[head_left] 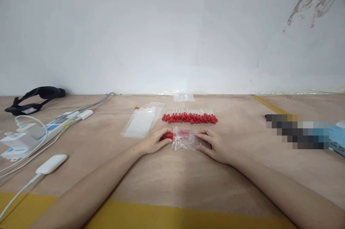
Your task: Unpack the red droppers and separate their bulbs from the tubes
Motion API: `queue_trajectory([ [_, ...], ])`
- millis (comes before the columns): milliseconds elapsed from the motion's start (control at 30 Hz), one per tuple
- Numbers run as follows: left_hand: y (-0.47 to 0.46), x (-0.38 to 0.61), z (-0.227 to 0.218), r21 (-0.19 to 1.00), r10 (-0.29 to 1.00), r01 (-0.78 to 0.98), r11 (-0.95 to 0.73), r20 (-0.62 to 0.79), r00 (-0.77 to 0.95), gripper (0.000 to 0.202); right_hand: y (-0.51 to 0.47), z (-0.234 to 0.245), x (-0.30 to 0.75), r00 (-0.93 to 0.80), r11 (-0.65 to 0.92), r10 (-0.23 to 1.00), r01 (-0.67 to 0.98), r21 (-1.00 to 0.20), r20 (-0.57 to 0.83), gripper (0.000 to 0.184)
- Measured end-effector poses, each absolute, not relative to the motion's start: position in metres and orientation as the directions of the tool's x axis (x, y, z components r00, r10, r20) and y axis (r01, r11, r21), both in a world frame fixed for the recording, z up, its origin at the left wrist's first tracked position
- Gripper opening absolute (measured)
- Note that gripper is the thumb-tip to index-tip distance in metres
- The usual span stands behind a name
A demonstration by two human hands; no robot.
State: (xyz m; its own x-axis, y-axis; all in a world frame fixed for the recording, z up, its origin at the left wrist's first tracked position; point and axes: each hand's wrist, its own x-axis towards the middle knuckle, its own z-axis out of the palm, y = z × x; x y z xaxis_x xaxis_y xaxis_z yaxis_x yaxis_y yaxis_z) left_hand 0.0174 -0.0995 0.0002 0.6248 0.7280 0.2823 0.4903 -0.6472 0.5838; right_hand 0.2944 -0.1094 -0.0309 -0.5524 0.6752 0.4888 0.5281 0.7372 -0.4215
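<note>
My left hand (155, 141) is closed around a bunch of red-tipped sticks (168, 136), whose red ends show between thumb and fingers. These ends meet the left side of a small clear plastic bag (185, 143). A red patch shows through the upper part of the bag; whether it is print or more red tips, I cannot tell. My right hand (214, 145) grips the bag's right side between thumb and fingers. Just behind both hands lies a row of red-tipped white sticks (190, 117), heads toward me.
Flat clear bags (141, 121) lie left of the row, and a white slip (184, 97) lies by the wall. At left are a power strip (51, 126), cables, a white plug (51, 164) and a black strap (35, 101). A blurred dark object (296, 132) lies right.
</note>
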Motion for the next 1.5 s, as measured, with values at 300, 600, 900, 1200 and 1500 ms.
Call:
queue_trajectory([
  [300, -0.101, 0.017, 0.002, 0.495, 0.719, 0.543, -0.678, 0.294, 0.629, 0.026, -0.111, -0.029, 0.294, -0.551, 0.735, 0.678, 0.531, -0.423, 0.487, 0.038],
  [600, -0.099, 0.006, -0.002, 0.586, 0.778, 0.543, -0.601, 0.273, 0.566, 0.033, -0.111, -0.029, 0.295, -0.548, 0.732, 0.681, 0.532, -0.425, 0.485, 0.038],
  [900, -0.099, 0.006, 0.0, 0.533, 0.771, 0.57, -0.625, 0.309, 0.556, 0.019, -0.111, -0.03, 0.295, -0.548, 0.726, 0.688, 0.536, -0.432, 0.476, 0.039],
  [1200, -0.095, -0.001, 0.003, 0.575, 0.73, 0.502, -0.646, 0.275, 0.625, 0.018, -0.111, -0.03, 0.295, -0.55, 0.73, 0.683, 0.538, -0.422, 0.481, 0.037],
  [1500, -0.077, -0.032, 0.025, 0.874, 0.889, 0.367, -0.32, 0.142, 0.436, 0.025, -0.11, -0.031, 0.295, -0.553, 0.743, 0.668, 0.533, -0.405, 0.498, 0.038],
])
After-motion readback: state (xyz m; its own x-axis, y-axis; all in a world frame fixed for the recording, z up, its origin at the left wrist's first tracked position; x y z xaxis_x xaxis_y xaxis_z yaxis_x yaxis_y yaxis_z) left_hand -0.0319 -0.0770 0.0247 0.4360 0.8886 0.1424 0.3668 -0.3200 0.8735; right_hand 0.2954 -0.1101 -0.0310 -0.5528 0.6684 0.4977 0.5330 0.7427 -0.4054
